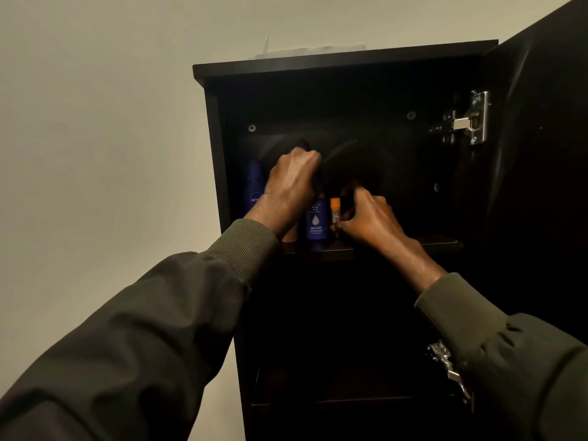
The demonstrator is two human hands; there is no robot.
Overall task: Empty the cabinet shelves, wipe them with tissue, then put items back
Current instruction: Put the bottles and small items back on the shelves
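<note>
Your left hand [292, 183] is covering the top of the dark blue body-milk bottle [317, 222]; your right hand [369, 218] is hiding whatever its fingers are gripping beside the small orange-capped tube [335, 210].
</note>
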